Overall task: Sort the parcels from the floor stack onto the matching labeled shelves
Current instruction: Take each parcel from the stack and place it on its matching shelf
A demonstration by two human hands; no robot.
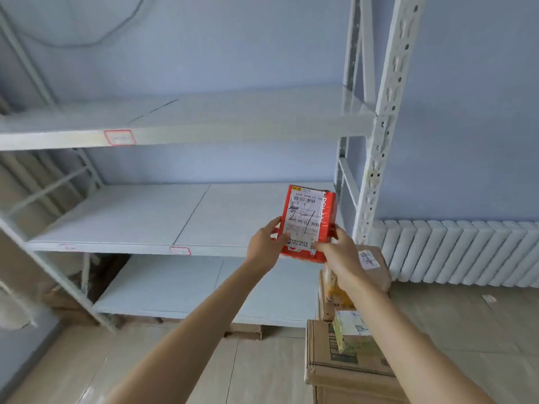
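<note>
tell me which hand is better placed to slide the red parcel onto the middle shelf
Left, probably. The left hand holds the red parcel on the side facing the middle shelf; the right hand sits nearer the upright.

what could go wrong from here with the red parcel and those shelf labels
1. The red parcel is pinched only at its lower corners by the left hand and right hand; it might tip or slip.
2. The shelf labels are too blurred to read here, so the handwritten "2 1" could be matched to the wrong shelf.
3. The floor stack by the right arm looks uneven; an elbow may knock it.
</note>
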